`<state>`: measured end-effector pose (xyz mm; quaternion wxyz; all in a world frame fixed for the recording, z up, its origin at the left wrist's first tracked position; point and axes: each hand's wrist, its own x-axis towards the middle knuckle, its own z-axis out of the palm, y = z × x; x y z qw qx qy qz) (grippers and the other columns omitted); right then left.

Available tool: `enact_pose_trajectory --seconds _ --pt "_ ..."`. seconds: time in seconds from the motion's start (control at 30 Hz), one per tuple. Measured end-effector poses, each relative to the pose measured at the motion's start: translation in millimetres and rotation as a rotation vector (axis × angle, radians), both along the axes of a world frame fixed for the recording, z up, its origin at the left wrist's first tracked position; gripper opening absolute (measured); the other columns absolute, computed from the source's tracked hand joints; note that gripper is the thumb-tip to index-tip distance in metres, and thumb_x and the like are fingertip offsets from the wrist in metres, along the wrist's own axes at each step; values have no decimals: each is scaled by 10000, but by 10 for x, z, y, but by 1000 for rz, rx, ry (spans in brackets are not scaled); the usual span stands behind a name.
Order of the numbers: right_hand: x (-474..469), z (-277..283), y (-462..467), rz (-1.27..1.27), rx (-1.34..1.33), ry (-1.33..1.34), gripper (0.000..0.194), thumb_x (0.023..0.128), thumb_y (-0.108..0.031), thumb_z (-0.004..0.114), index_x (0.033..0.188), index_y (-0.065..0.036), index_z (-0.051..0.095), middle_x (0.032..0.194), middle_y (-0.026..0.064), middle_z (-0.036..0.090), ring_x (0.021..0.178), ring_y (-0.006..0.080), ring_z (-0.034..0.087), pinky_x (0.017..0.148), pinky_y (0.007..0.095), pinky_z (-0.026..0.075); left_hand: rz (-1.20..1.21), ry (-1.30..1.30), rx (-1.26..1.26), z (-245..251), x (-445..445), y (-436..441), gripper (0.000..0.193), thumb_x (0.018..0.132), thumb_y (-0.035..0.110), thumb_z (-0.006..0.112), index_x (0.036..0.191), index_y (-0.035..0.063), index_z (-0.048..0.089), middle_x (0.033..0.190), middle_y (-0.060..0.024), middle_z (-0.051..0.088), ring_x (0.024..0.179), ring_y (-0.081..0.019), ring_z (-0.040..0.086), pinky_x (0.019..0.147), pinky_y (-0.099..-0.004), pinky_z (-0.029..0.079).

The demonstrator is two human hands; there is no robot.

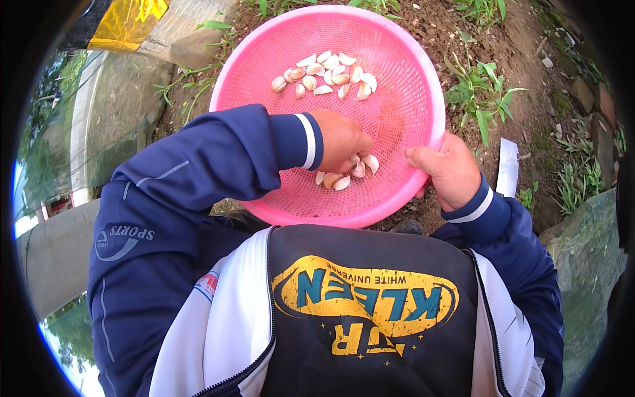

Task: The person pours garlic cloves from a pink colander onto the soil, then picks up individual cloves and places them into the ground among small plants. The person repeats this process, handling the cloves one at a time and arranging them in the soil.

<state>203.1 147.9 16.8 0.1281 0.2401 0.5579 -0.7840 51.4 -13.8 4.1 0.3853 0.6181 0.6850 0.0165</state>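
Note:
A round pink plastic mesh basket (397,94) is tilted in front of me. My right hand (446,168) grips its right rim, thumb on the inner side and fingers around the outside. Inside, my left hand (342,141) reaches down with bent fingers over a small group of garlic cloves (341,183). The fingertips touch a clove there; whether they pinch it is hidden by the hand. More garlic cloves (327,74) lie scattered across the far part of the basket, separate from the near group.
Bare soil with green weeds (478,92) surrounds the basket. A whitish flat strip (507,168) lies on the ground at the right, with bricks (606,104) farther out. Green netting (583,263) stands at the lower right. Yellow plastic (126,22) rests on a block at the upper left.

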Motion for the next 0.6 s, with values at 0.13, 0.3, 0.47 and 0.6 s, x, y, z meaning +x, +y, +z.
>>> enact_pose_trajectory --seconds 0.13,0.3,0.47,0.6 --pt "12 -16 4 -2 0 10 236 841 -82 524 1056 14 544 769 72 634 487 111 551 374 215 425 22 -1 -34 -8 48 32 150 767 156 581 902 98 609 824 -117 614 756 -303 623 654 -407 499" --pt "7 -10 -6 -12 7 -5 239 844 -84 524 1062 12 540 767 72 634 483 112 552 371 216 425 365 362 328 -36 -331 117 168 824 126 532 976 63 567 837 -171 612 771 -322 619 671 -416 496" --pt "-4 -8 -2 -16 -3 13 245 840 -82 520 1070 -2 541 772 63 633 498 111 558 373 212 425 126 59 248 96 -135 134 271 758 206 650 976 65 575 898 -138 577 798 -309 606 691 -397 494" --pt "-18 5 -11 -2 -15 1 247 832 -76 516 1067 -6 549 774 56 632 512 104 561 380 208 425 -63 120 119 -38 101 108 164 700 182 627 825 78 602 833 -118 578 812 -301 603 702 -403 489"
